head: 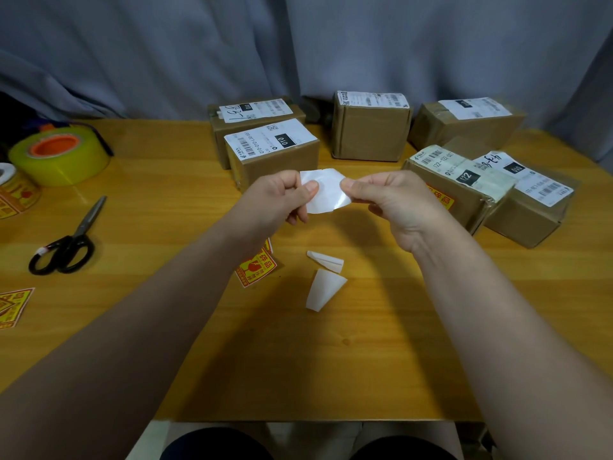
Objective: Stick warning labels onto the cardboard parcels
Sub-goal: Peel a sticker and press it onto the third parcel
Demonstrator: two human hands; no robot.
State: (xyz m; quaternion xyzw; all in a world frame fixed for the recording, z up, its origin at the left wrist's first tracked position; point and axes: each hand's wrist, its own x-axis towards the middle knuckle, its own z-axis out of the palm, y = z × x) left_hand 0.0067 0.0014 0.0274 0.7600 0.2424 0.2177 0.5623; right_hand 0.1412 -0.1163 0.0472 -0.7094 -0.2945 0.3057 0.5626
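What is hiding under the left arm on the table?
A red-and-yellow warning label sticks out from under the left forearm. The arm covers its upper part, so anything more beneath is hidden.

Soft, even light fell from above onto the wooden table (381, 360), leaving faint, blurred shadows near its middle. A pale sheen lay on the glossy paper (328, 190) held mid-scene. The wide lens bowed the table's edges; the far curtain (199, 44) looked dim and slightly soft.
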